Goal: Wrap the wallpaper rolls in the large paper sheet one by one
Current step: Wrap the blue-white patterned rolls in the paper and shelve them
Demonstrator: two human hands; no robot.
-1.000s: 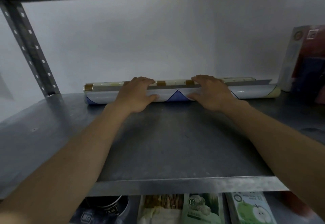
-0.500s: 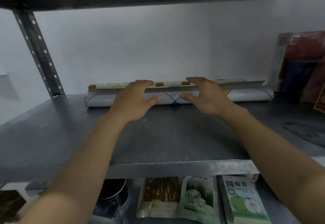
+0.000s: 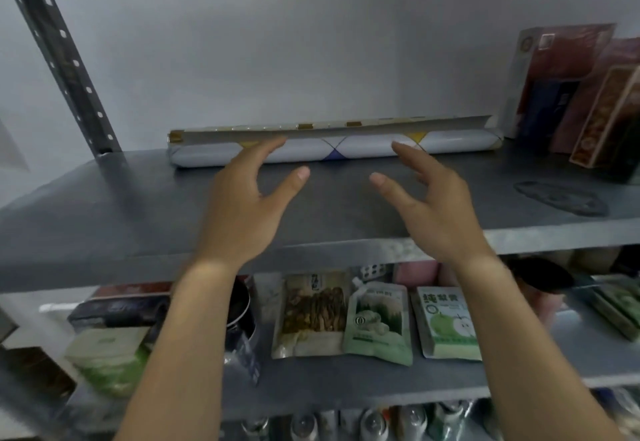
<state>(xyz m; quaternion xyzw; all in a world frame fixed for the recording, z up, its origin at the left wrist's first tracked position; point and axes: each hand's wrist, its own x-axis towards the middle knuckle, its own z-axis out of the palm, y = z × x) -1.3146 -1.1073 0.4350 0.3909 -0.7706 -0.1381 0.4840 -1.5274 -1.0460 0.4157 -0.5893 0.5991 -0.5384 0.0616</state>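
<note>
A wallpaper roll wrapped in white paper (image 3: 460, 141) with blue and yellow triangle marks lies along the back of the grey metal shelf (image 3: 138, 212), against the wall. A loose paper flap (image 3: 346, 130) with brown tape pieces stands up along its top. My left hand (image 3: 246, 208) hovers in front of the roll's middle, fingers spread and holding nothing. My right hand (image 3: 433, 205) hovers beside it in the same way, thumb pointing inward. Neither hand touches the roll.
Tall red, blue and brown boxes (image 3: 568, 94) stand at the shelf's right end. A perforated upright post (image 3: 65, 60) is at the back left. The lower shelf (image 3: 346, 381) holds snack pouches (image 3: 377, 323), a dark tin and boxes.
Both hands have let go of the roll and drawn back toward me. The camera has pulled back and tilted down, showing the lower shelf.
</note>
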